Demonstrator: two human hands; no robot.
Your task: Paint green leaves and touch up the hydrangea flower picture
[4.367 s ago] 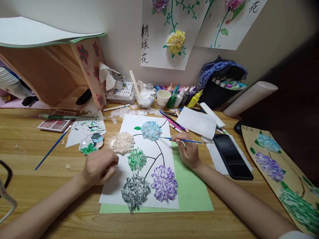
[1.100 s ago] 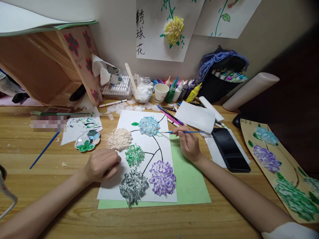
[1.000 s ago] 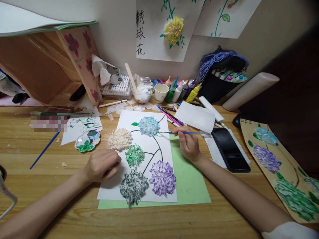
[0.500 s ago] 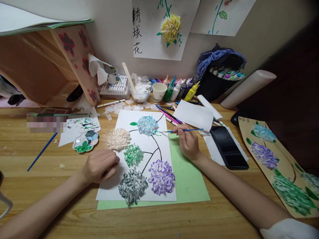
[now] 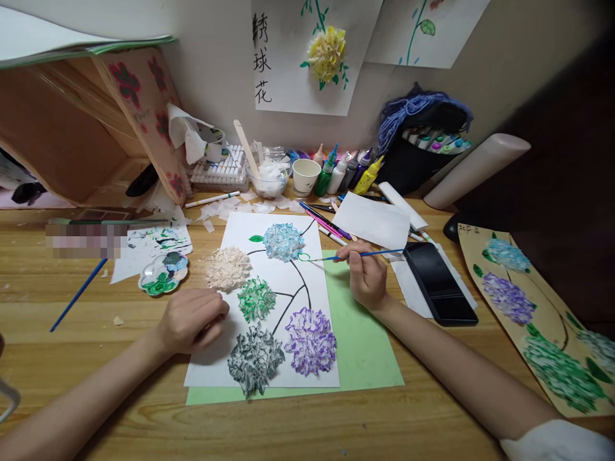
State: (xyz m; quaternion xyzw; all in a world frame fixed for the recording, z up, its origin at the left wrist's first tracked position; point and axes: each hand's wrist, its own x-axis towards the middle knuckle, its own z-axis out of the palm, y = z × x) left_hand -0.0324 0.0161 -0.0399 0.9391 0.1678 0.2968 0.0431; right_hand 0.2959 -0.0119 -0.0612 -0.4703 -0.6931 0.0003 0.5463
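Note:
My right hand [image 5: 366,275] pinches a slim blue paintbrush [image 5: 369,253], its tip on the white paper [image 5: 307,288] just right of the blue paper flower [image 5: 283,242]. A small green leaf outline [image 5: 304,257] lies by the tip. Loosely curled into a fist, my left hand [image 5: 195,320] rests at the sheet's left edge, with nothing visible in it. Near it are a cream flower [image 5: 228,269], a green flower [image 5: 256,299] and a grey flower [image 5: 255,360]. A purple flower [image 5: 311,342] sits at the lower right, and black stems run between the flowers.
Left of the sheet lie a paint palette [image 5: 163,274] and another blue brush [image 5: 79,294]. Behind are a paper cup [image 5: 306,177], a bowl of scraps [image 5: 270,179] and paint bottles [image 5: 337,175]. A phone [image 5: 441,283] and a finished flower picture [image 5: 542,307] lie right.
The green line beside the blue flower has become a small closed loop. My right hand and the brush have shifted slightly; my left hand stays in place.

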